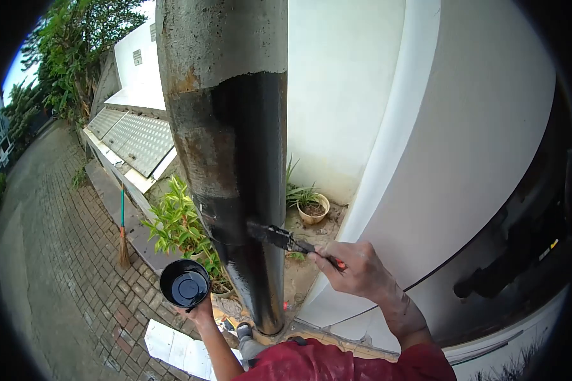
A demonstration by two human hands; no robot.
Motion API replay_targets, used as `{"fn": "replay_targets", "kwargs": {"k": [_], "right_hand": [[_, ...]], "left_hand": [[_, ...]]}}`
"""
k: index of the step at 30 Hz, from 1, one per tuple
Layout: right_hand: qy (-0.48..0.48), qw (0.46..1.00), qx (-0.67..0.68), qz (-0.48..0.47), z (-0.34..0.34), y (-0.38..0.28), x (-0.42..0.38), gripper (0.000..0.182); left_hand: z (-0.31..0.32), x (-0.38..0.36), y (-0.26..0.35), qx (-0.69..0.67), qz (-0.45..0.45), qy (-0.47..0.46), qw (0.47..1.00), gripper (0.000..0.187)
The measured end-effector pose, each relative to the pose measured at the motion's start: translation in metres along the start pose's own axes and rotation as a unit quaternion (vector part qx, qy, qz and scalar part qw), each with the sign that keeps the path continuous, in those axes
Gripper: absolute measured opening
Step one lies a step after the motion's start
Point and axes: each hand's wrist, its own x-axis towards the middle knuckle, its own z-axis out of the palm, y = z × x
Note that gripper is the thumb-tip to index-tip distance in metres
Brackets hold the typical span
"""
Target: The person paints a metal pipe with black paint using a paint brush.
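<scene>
A thick metal pole (254, 165) rises in front of me, glossy black over much of its middle, with bare grey and rusty patches above and at its left side. My right hand (356, 270) grips a paintbrush (276, 236) by its handle, and the dark bristles touch the pole's black surface. Low on the left, my left hand (200, 312) holds a round black cup (185, 284) from below. Dark liquid, seemingly paint, lies in the cup. Most of the left fingers are hidden beneath it.
Leafy plants (178, 219) grow behind the pole on the left, and a potted plant (313, 208) stands by the white wall (343, 82). A broom (123, 244) leans at the brick path's (86, 267) edge. White sheets (178, 349) lie near my feet.
</scene>
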Motion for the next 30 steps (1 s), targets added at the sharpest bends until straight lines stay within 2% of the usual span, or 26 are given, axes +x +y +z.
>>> {"fn": "replay_targets", "kwargs": {"k": [2,5,6,8,9,11,12,13,14,16,17,19,20,21,22,23,24,25,26,28,30], "right_hand": [[-0.018,0.999,0.007,0.036,-0.012,-0.004,0.007,0.015],[0.092,0.995,-0.036,0.017,-0.028,0.001,0.057,0.016],[0.137,0.990,-0.044,-0.014,-0.031,0.002,0.075,0.018],[0.238,0.969,-0.049,-0.039,-0.033,-0.004,0.093,0.019],[0.242,0.968,-0.049,-0.037,-0.026,-0.006,0.094,0.019],[0.226,0.974,-0.026,-0.010,-0.008,-0.010,0.087,0.019],[0.167,0.986,-0.023,-0.015,0.007,-0.009,0.074,0.019],[0.124,0.992,-0.020,-0.018,0.018,-0.008,0.057,0.019],[0.071,0.996,0.050,0.011,0.024,-0.011,0.045,0.019],[-0.087,0.995,0.027,0.038,0.018,-0.012,0.027,0.020],[-0.086,0.995,0.027,0.035,0.013,-0.011,0.031,0.020],[-0.009,1.000,-0.007,-0.005,-0.002,-0.010,0.047,0.019],[0.042,0.998,-0.036,-0.028,-0.011,-0.010,0.056,0.019],[0.108,0.986,-0.104,-0.075,-0.020,-0.016,0.070,0.019],[0.180,0.966,-0.168,-0.086,-0.025,-0.018,0.080,0.020],[0.232,0.948,-0.187,-0.117,-0.024,-0.012,0.089,0.019],[0.283,0.925,-0.205,-0.148,-0.022,-0.007,0.096,0.019],[0.195,0.946,-0.213,-0.147,-0.018,-0.014,0.094,0.020],[0.126,0.958,-0.206,-0.157,-0.006,-0.012,0.082,0.021],[-0.027,0.978,-0.155,-0.137,0.012,-0.011,0.048,0.016],[-0.176,0.963,-0.158,-0.130,0.022,-0.021,0.031,0.020]], "left_hand": [[-0.017,0.016,0.008,0.038,-0.002,-0.064,0.997,0.063],[-0.016,0.026,0.021,0.006,-0.023,-0.023,0.999,0.059],[-0.019,0.031,0.025,-0.005,-0.022,-0.017,1.000,0.058],[-0.027,0.040,0.031,0.002,-0.025,-0.031,0.999,0.058],[-0.029,0.044,0.033,0.015,-0.012,-0.029,0.999,0.060],[-0.036,0.048,0.035,0.031,0.001,-0.026,0.999,0.063],[-0.039,0.048,0.035,0.164,0.059,-0.040,0.984,0.067],[-0.042,0.049,0.036,0.294,0.118,-0.053,0.947,0.071],[-0.037,0.044,0.039,0.294,0.123,-0.052,0.946,0.071],[-0.018,0.035,0.041,0.101,0.045,-0.032,0.993,0.081],[-0.018,0.037,0.041,0.099,0.047,-0.034,0.993,0.081],[-0.024,0.036,0.043,0.318,0.115,-0.056,0.940,0.084],[-0.030,0.039,0.045,0.318,0.114,-0.055,0.940,0.084],[-0.036,0.044,0.047,0.473,0.148,-0.052,0.867,0.082],[-0.043,0.048,0.047,0.614,0.177,-0.046,0.768,0.079],[-0.044,0.050,0.045,0.613,0.173,-0.043,0.770,0.079],[-0.044,0.054,0.042,0.418,0.137,-0.055,0.896,0.076],[-0.045,0.056,0.039,0.200,0.095,-0.061,0.973,0.072],[-0.048,0.059,0.040,0.197,0.093,-0.058,0.974,0.072],[-0.053,0.073,0.044,-0.002,0.016,-0.032,0.999,0.069],[-0.047,0.081,0.045,-0.023,0.019,0.011,1.000,0.064]]}}
